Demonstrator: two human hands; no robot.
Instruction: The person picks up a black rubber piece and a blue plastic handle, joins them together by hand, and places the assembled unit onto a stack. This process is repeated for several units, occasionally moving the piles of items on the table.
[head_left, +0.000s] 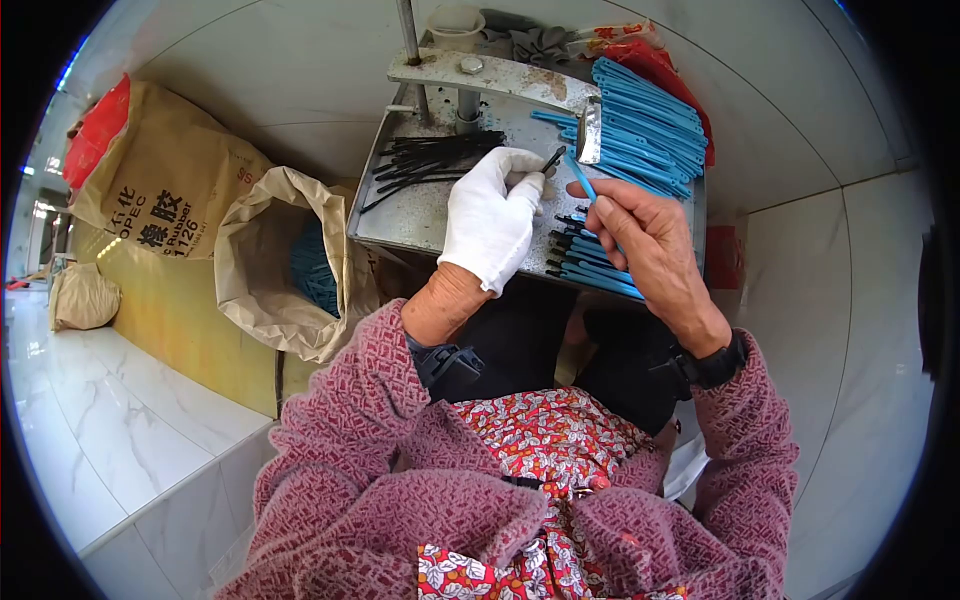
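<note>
Left hand (492, 218) grip pinching black piece (552, 159) | right hand (650, 240) grip clamped on blue strip (582, 180)

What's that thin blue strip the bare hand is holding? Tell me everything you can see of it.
The blue strip is a slim, flat piece, plastic or rubber by its look, bright blue. The right hand, bare, pinches its lower end between thumb and fingers, so it points up and leftward above the metal tray. Its upper end comes close to a small black piece held by the gloved left hand; whether they touch cannot be told. Similar strips lie in a pile behind it.
</note>
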